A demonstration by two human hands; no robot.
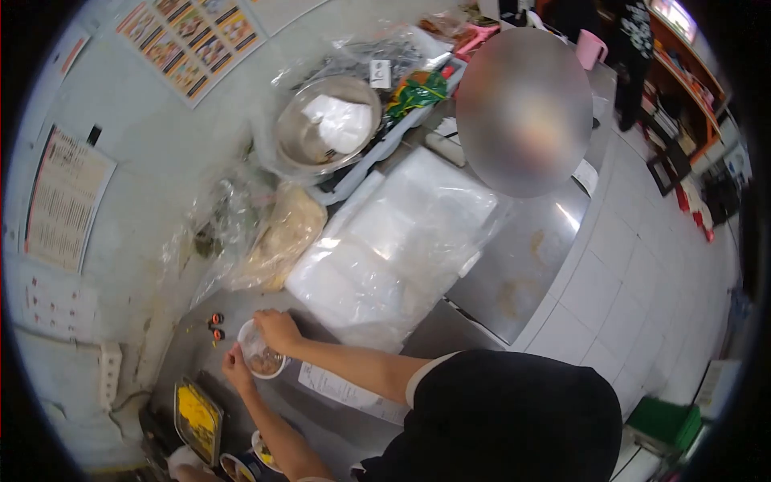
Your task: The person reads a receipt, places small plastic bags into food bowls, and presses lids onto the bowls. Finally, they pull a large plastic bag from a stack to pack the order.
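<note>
A round white bowl [275,371] with brownish pieces of food in it sits on the metal counter. Something clear, a lid or film, seems to lie over its top. My right hand [278,331] grips the far upper rim with bent fingers. At the lower left side of the rim, my left hand [237,368] has its fingertips pressed together on the edge; whether they hold the bowl or the clear cover is too small to tell. A printed paper sheet [341,392] lies under my right forearm.
A metal tray of yellow food [197,414] and a small bowl [263,451] stand nearer the bottom. Across the counter lie clear plastic bags [401,217], a bagged beige item [283,233] and a steel bowl [289,132]. A blurred oval hides part of the upper right.
</note>
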